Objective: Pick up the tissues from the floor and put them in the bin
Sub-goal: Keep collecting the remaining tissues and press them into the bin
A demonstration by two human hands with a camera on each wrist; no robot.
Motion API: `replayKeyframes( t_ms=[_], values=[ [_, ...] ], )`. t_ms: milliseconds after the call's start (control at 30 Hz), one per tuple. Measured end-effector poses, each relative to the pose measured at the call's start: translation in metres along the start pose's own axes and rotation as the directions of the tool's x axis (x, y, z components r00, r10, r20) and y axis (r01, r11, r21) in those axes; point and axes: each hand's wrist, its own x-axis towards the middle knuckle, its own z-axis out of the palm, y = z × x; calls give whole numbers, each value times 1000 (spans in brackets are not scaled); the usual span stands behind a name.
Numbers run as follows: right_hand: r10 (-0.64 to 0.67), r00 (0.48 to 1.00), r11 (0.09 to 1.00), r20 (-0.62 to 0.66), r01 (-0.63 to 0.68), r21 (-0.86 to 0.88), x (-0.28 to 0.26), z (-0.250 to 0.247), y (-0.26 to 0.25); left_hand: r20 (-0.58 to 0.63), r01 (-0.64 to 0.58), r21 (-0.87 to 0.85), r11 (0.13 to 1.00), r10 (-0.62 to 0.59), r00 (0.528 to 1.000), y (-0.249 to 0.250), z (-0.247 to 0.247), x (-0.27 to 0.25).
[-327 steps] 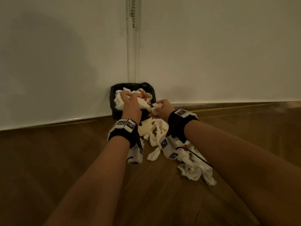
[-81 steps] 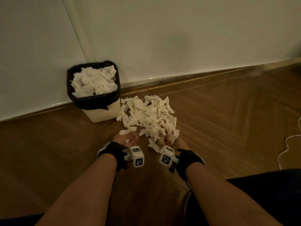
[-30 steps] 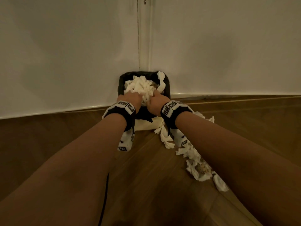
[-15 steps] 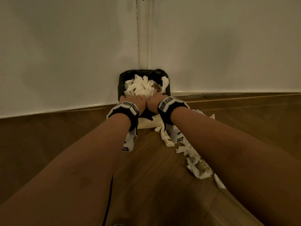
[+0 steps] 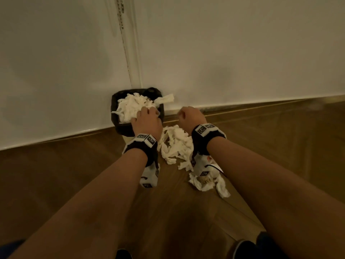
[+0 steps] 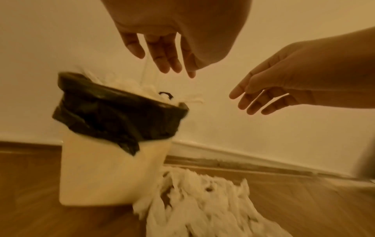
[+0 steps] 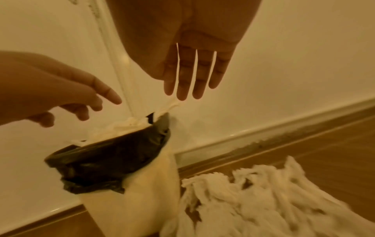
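The bin, a pale tub with a black liner folded over its rim, stands on the floor against the white wall, at the wall's foot beside a vertical seam. It is heaped with tissues in the bin, and one strip hangs over its far right corner. The left hand hovers over the bin's near right corner, fingers loosely spread and holding nothing. To the right, the right hand is above the floor beside the bin, its fingers straight in the wrist view and also empty. Below and between the wrists, tissues on the floor lie in a loose pile that touches the bin's base and trails toward the near right.
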Motion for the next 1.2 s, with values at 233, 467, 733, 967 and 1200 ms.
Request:
replayKeyframes(
  t_ms=[233,467,733,967,1200],
  values=[
    [328,943,936,55,-333,115,-53,5,97,263,-90,-48,995,99,960,38,57,-68],
    [574,793,779,205,-606,164,-92,51,164,597,-167,-133,977,214,773,62,114,-106],
    [693,667,672,276,-735,90,-127,103,202,652,-480,-97,872,420,631,82,165,-141],
    [721,621,635,307,-770,66,-146,131,214,780,-486,-26,873,322,537,87,191,-146],
    [592,731,775,341,-631,7,-153,141,210,798,-402,-57,914,284,532,71,204,-163]
  ],
)
